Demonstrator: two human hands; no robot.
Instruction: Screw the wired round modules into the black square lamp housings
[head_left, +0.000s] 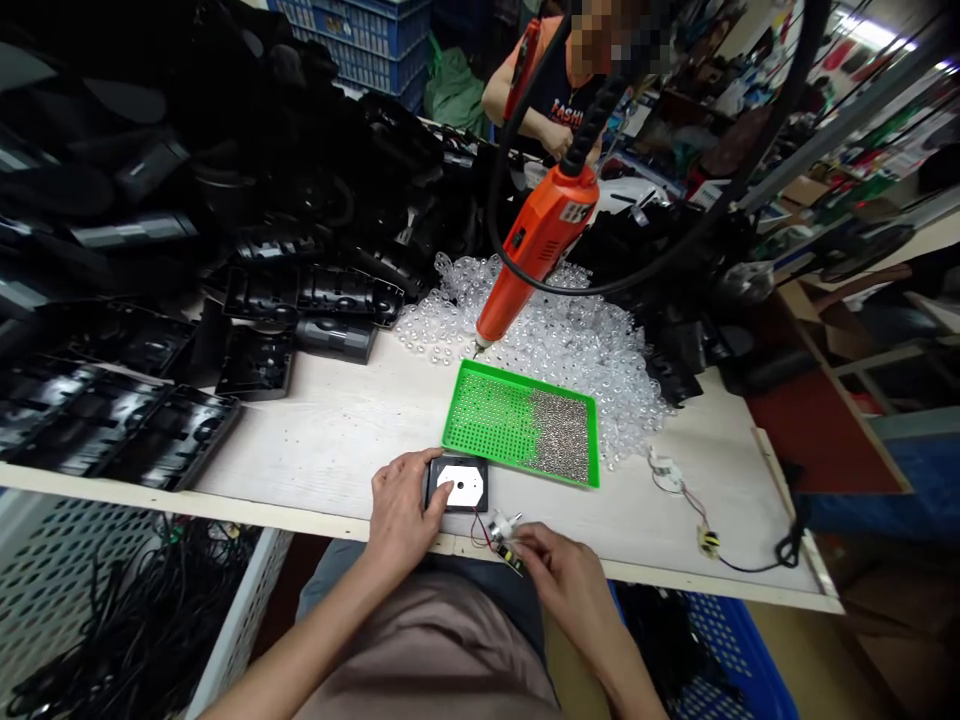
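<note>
My left hand grips the left side of a small black square housing at the table's front edge, thumb over its white plate. In my right hand, between thumb and fingers, is a small circuit board with a whitish part whose kind I cannot make out. Thin red and dark wires run from the housing to this board. Just behind the housing lies a green perforated tray with many small screws, heaped at its right end. Above the tray hangs an orange electric screwdriver, tip down, untouched.
Clear plastic pieces are piled behind the tray. Black plastic shells cover the left side. Another wired board lies at right, its cable reaching the edge. Crates stand below the table. Across it is another person.
</note>
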